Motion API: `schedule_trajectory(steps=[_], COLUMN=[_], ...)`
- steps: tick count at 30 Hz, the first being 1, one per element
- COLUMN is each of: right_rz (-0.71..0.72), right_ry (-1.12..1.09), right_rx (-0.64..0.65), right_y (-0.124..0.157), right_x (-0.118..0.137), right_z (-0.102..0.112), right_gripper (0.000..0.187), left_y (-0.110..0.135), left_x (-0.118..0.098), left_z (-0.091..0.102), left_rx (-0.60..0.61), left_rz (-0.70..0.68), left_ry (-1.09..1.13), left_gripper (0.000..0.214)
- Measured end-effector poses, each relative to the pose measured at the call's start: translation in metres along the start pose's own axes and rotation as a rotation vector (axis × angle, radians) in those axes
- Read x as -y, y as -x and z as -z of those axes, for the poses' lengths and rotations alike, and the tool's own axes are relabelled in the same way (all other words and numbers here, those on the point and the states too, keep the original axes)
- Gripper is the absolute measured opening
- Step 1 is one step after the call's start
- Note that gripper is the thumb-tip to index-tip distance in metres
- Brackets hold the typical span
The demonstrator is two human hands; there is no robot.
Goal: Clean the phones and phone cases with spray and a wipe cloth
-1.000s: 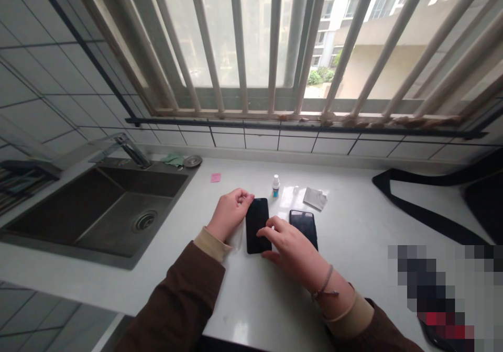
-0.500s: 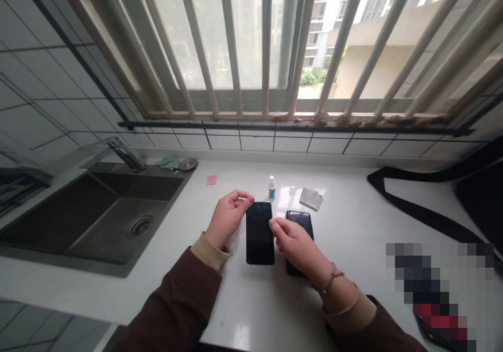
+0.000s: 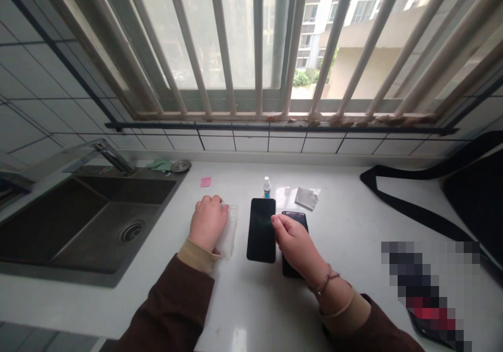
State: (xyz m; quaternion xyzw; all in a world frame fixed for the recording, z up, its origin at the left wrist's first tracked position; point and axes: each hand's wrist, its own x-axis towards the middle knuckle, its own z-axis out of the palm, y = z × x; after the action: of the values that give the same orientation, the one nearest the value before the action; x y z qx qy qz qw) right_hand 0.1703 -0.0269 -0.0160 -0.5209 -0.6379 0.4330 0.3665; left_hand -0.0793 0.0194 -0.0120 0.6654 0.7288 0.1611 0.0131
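My right hand (image 3: 293, 239) pinches the right edge of a black smartphone (image 3: 260, 231) and holds it up with the dark screen toward me. Partly behind that hand, a second dark phone (image 3: 295, 217) lies on the counter. To the left, my left hand (image 3: 208, 221) has its fingers curled down over a clear, thin plastic case (image 3: 228, 237), thumb at its top edge. How firmly it grips is hidden. Just beyond the held phone stands a small white-capped bottle (image 3: 266, 187). Right of the bottle lies a crumpled silver packet (image 3: 307, 198).
A steel sink (image 3: 98, 226) with a faucet (image 3: 113, 158) is set into the white counter (image 3: 157, 294) on the left. A pink sticky note (image 3: 205, 182) lies near the back. At right are a black strap (image 3: 408, 200) and a pixelated dark item (image 3: 424, 289).
My left hand has let go of the phone's upper left corner and moved left onto the clear plastic case. My right hand keeps the phone. The view has shifted slightly.
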Motion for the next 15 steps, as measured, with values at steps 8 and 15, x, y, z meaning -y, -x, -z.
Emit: schedule_trajectory(steps=[8, 15], right_rz=[-0.010, 0.047], right_ry=[-0.021, 0.044], right_rx=[-0.019, -0.028], right_y=[-0.001, -0.002], right_x=[-0.005, -0.002], right_z=[0.000, 0.000], right_gripper=[0.049, 0.048], left_y=[-0.004, -0.002], left_x=[0.005, -0.010], left_z=[-0.004, -0.004], left_rx=[0.128, 0.279], left_rz=[0.043, -0.031], left_ry=[0.128, 0.521], left_gripper=[0.021, 0.020])
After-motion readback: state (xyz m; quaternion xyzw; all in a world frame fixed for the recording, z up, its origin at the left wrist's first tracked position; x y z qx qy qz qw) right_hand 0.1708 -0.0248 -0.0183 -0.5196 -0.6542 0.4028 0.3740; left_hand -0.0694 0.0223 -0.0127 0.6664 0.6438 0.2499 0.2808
